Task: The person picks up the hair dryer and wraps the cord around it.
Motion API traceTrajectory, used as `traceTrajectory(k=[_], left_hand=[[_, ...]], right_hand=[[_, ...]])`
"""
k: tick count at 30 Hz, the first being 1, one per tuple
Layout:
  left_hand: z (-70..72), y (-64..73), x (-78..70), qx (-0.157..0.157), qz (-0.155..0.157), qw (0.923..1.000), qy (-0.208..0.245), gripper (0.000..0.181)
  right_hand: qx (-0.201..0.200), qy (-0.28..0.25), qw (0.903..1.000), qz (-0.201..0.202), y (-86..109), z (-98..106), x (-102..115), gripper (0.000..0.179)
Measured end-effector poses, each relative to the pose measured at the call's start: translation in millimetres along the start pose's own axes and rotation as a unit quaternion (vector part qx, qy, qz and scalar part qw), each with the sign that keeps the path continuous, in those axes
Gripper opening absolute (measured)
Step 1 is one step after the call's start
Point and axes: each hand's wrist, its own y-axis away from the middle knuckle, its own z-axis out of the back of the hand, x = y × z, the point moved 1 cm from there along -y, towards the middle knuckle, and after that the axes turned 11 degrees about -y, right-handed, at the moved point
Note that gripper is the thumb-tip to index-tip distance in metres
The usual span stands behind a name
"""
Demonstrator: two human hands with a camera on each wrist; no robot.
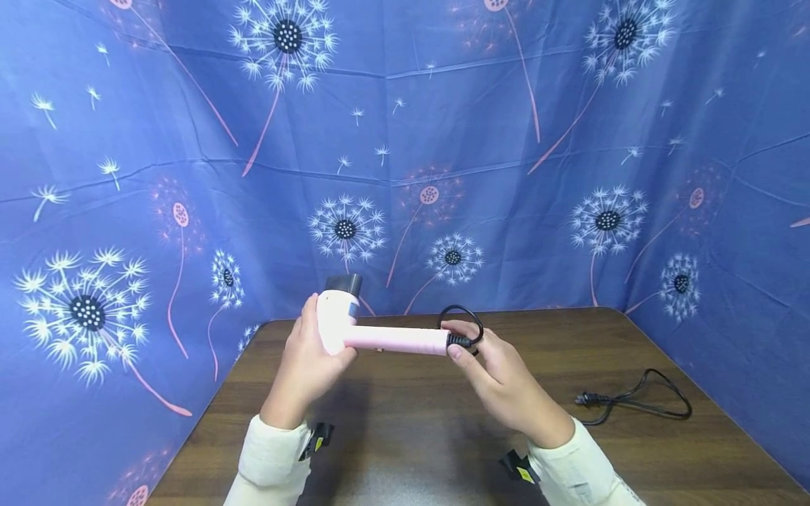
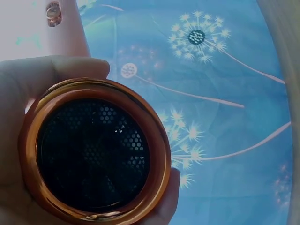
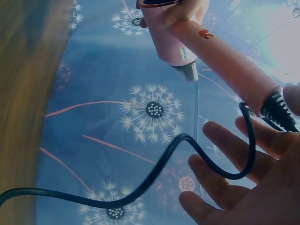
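Note:
A pale pink hair dryer [image 1: 399, 340] is held level above the table, its black nozzle [image 1: 344, 283] facing the back curtain. My left hand [image 1: 302, 369] grips the dryer's head, thumb below and fingers round the far side. In the left wrist view, the copper-ringed rear grille [image 2: 93, 152] sits between thumb and fingers. At the handle's end, my right hand [image 1: 509, 383] pinches near the ribbed black cord sleeve [image 1: 458, 341] with thumb and forefinger. Its other fingers are spread beside the black cord [image 3: 154, 173], as the right wrist view shows.
The cord's two-pin plug [image 1: 588, 398] and a loop of cord lie on the right of the brown wooden table [image 1: 405, 450]. Blue curtains [image 1: 392, 140] with dandelion prints enclose the table at the back and sides.

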Motion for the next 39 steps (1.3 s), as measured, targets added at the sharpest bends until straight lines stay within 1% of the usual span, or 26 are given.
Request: traceTrajectory(k=[3,6,8,12,15,17,19,23,27,29,33,36,39], left_hand=[[3.2,2.3,-3.1,-0.001,0.0,0.9999,0.012,0.115],[6.4,3.1,-4.7,0.001,0.001,0.9994,0.035,0.121],[9.8,3.4,-5.2,0.007,0.011,0.9987,0.049,0.127],[18.2,4.5,-5.8,0.005,0.03,0.998,0.055,0.133],[20.5,3.7,-6.2,-0.009,0.023,0.998,0.058,0.129],[20.4,2.9,-6.3,-0.016,0.013,0.9971,0.074,0.122],[20.6,2.6,-6.2,-0.017,0.005,0.9954,0.094,0.116],[21.1,5.7,-6.0,-0.003,0.017,0.994,0.108,0.115],[18.7,7.9,-7.7,0.002,0.034,0.9963,0.079,0.12],[17.7,8.1,-9.3,-0.007,0.038,0.9971,0.066,0.12],[16.9,9.7,-13.2,-0.042,0.041,0.9967,0.056,0.117],[17.7,11.2,-16.2,-0.074,0.045,0.9948,0.053,0.117],[19.3,11.8,-19.9,-0.098,0.049,0.9929,0.046,0.116]], right_hand=[[-0.013,0.006,0.9999,0.009,1.1,1,0,0.035],[-0.019,0.014,0.9996,0.011,1.8,2,1,0.035],[-0.019,0.015,0.9997,0.009,2.2,2,2,0.035],[-0.017,0.008,0.9998,0.005,2.4,4,3,0.035],[-0.018,0.0,0.9998,0.005,1.3,6,4,0.035],[-0.019,-0.001,0.9998,0.005,0.0,7,6,0.035],[-0.017,-0.002,0.9998,0.007,-1.3,7,7,0.035],[-0.007,-0.002,0.9998,0.016,-2.3,7,9,0.037],[-0.012,0.003,0.9995,0.028,-1.4,7,8,0.039],[-0.02,0.008,0.9992,0.035,-1.0,7,7,0.04],[-0.03,0.009,0.9989,0.036,-0.3,8,5,0.041],[-0.027,-0.006,0.9994,0.02,-0.3,10,5,0.038],[-0.021,-0.025,0.9995,0.001,-1.0,10,5,0.027]])
